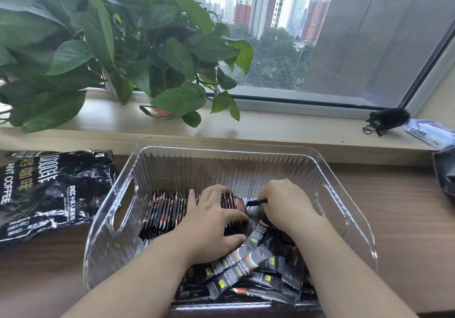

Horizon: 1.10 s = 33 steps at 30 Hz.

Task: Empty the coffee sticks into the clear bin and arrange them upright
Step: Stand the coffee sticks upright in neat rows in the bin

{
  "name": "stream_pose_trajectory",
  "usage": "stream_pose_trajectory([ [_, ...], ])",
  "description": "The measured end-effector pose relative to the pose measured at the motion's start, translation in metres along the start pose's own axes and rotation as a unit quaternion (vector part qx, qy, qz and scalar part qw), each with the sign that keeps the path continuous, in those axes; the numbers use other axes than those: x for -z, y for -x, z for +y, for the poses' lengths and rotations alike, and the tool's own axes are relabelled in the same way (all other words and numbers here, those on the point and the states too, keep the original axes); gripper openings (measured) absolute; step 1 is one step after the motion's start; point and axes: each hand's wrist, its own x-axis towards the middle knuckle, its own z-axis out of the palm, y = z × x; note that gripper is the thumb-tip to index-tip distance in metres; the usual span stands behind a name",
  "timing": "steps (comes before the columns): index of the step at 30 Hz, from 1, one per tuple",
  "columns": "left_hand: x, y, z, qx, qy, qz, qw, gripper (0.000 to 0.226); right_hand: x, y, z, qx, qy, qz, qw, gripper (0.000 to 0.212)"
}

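The clear ribbed bin point(229, 160) sits on the wooden desk in front of me. A row of black coffee sticks point(167, 213) stands on edge along its left half. My left hand point(211, 219) lies flat on the right end of that row, fingers spread, pressing it together. My right hand point(285, 202) is curled over a single black stick point(256, 202), pinching it just right of the row. A loose heap of coffee sticks point(248, 271) lies flat in the near right part of the bin, partly under my forearms.
The flattened black coffee bag point(49, 194) lies on the desk left of the bin. A leafy potted plant point(118, 54) stands on the windowsill behind. A black pouch point(389, 119) and a white packet point(430, 133) rest on the sill at right; a dark bag point(445, 175) sits at the right edge.
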Motion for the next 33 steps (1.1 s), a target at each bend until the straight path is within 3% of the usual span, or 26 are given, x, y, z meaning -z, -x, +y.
stream_pose_trajectory([
  [9,0.001,0.000,-0.001,-0.001,0.016,0.019,1.000,0.046,0.012,0.005,0.001,-0.038,-0.070,0.051,0.996,0.031],
  [15,0.002,0.001,-0.001,-0.002,0.020,0.034,0.999,0.046,0.016,-0.006,-0.008,-0.064,-0.172,0.010,0.983,0.050],
  [26,0.003,0.002,0.000,0.006,0.018,0.043,0.999,0.045,-0.003,-0.016,-0.021,-0.070,-0.123,-0.040,0.989,0.041],
  [29,0.002,0.001,0.000,0.009,0.014,0.046,0.999,0.044,-0.001,-0.016,-0.023,-0.070,-0.140,-0.070,0.985,0.027],
  [33,0.002,0.000,-0.002,0.008,0.007,0.053,0.999,0.049,0.001,-0.014,-0.018,-0.077,-0.187,-0.133,0.970,0.024],
])
